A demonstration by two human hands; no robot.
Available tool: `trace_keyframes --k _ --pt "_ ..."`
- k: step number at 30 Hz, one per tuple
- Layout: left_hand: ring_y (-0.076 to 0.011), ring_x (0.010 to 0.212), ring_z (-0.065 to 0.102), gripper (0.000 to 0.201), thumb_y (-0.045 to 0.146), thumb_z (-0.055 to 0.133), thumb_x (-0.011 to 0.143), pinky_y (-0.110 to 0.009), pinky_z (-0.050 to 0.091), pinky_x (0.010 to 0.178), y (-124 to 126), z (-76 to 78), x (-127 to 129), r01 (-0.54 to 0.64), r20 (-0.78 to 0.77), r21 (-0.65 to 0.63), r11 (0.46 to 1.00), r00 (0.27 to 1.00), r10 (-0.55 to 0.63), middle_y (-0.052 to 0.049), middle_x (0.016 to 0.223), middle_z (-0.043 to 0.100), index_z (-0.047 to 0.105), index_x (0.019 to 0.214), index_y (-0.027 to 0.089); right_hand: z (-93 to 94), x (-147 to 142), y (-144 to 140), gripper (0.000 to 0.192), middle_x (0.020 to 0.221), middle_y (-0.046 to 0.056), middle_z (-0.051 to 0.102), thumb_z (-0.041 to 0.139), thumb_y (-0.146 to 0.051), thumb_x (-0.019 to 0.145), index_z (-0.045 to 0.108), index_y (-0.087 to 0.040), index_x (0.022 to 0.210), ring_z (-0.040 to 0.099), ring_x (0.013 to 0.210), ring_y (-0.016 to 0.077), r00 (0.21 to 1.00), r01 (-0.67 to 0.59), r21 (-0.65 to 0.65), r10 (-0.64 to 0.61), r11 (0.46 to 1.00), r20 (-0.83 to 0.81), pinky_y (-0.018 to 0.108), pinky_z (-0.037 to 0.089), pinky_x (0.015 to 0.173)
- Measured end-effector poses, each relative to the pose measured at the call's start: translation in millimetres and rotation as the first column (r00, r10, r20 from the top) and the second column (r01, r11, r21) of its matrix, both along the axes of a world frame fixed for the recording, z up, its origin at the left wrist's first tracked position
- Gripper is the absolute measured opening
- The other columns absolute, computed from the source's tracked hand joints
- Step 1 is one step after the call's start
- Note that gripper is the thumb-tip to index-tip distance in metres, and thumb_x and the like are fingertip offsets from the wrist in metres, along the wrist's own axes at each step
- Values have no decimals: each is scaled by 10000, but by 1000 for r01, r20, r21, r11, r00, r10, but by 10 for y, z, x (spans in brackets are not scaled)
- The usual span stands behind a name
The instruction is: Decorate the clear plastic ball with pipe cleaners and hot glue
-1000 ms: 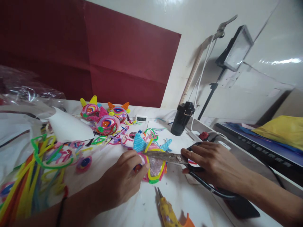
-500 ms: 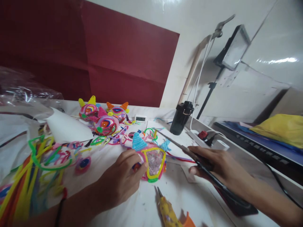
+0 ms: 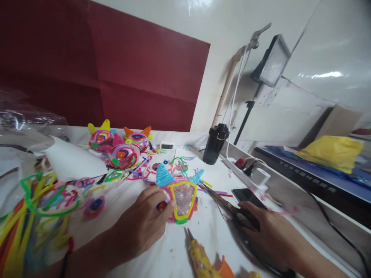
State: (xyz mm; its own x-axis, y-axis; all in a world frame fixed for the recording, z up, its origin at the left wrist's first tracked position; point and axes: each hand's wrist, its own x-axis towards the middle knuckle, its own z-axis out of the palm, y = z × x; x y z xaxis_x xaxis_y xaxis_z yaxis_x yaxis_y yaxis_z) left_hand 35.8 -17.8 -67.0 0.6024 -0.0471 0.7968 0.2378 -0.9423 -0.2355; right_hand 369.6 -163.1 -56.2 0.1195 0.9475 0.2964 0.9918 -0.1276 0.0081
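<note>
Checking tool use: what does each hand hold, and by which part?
Right hand grips scissors by the handles. Left hand pins the pipe-cleaner craft at its left edge.

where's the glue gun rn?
Head view, bottom centre: the yellow glue gun lies on the white table, nozzle pointing up toward the pipe-cleaner piece, between the left hand and right hand.

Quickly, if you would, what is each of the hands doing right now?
Left hand: fingers pressed on the pipe-cleaner craft piece, pinning it.
Right hand: closed on the scissors.
</note>
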Motion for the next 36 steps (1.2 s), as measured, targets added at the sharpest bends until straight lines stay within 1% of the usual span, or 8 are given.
trace_keyframes --k 3,6,8,10,13,17,28,36 --pt "-252 1172 522 353 25 568 844 -399 518 1022 2 -5 15 2 13 27 1000 1000 -2 -131 1112 534 600 1190 89 195 -235 68 239 951 132 759 538 -271 903 705 -187 1053 746 727 296 989 -136 101 128 986 81 391 576 605" --pt "-246 1146 534 354 24 576 832 -395 514 1028 -9 8 21 5 34 24 1000 999 -6 -120 1090 540 604 1177 99 488 -561 188 242 998 107 708 458 -223 974 677 -219 1078 706 867 226 914 -388 210 405 897 -40 322 554 702" --pt "-246 1153 533 348 26 583 827 -376 502 1041 -24 31 12 15 30 4 1000 999 -15 -120 1095 536 608 1167 94 645 -723 271 223 981 96 688 468 -189 969 673 -211 1053 678 877 205 864 -454 241 490 858 -117 299 530 728" --pt "-240 1157 533 348 35 596 826 -355 501 1038 -34 50 0 6 5 -19 1000 1000 -6 -120 1112 536 608 1167 106 717 -773 321 251 858 79 673 441 -157 967 681 -192 906 655 772 196 892 -414 191 439 890 -109 295 496 669" --pt "-231 1141 543 384 34 604 826 -345 512 1009 -24 42 -7 -12 11 -38 999 1000 12 -111 1125 544 601 1194 142 649 -654 278 222 840 77 684 486 -129 920 684 -181 835 663 763 217 974 -217 -84 210 973 -82 323 486 681" --pt "-273 1176 528 401 19 593 841 -408 494 1021 6 5 6 32 21 -30 999 999 -31 -131 1147 521 584 1231 112 429 -427 69 243 1061 130 692 602 -120 816 680 -144 1045 668 996 292 998 -22 -382 -3 924 -63 393 511 856" --pt "-276 1179 504 367 -2 558 882 -446 489 1014 -31 56 6 17 -8 -53 998 1000 -17 -123 1170 475 541 1227 120 204 -309 -1 559 1160 187 694 558 -84 793 503 -105 1349 688 1045 368 990 136 -404 -141 905 19 454 505 865" --pt "-287 1179 515 408 -6 583 859 -457 483 1022 -14 38 8 13 0 -46 999 1000 -13 -125 1175 486 548 1242 131 511 -322 245 257 1104 139 702 504 -176 930 698 -150 1096 670 1039 286 999 40 -266 -40 963 5 354 476 853"
